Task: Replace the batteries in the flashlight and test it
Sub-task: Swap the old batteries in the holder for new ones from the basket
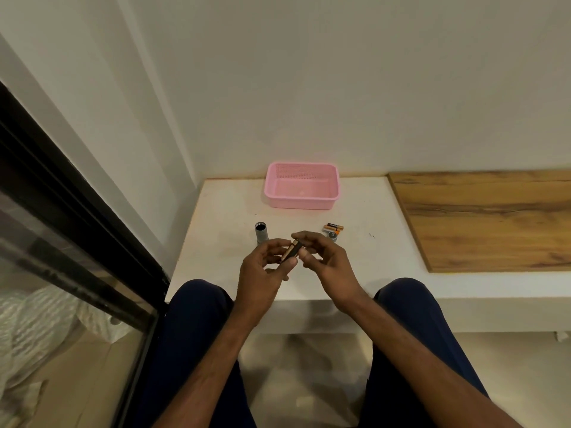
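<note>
The grey flashlight body point(261, 232) stands upright on the white table point(216, 242), its open dark end facing up, just beyond my left hand. My left hand point(262, 270) grips a dark battery holder with batteries point(291, 250) above the table's front part. My right hand point(324, 257) pinches the holder's upper end with fingers and thumb. Orange-and-black loose batteries point(333, 227) lie beyond my right hand, beside a grey flashlight cap point(333, 236) that my fingers partly hide.
A pink plastic basket point(302, 202) sits at the back of the table by the wall. A wooden board point(494, 220) covers the surface to the right. A dark-framed glass door point(77, 242) runs along the left. My knees are under the table's front edge.
</note>
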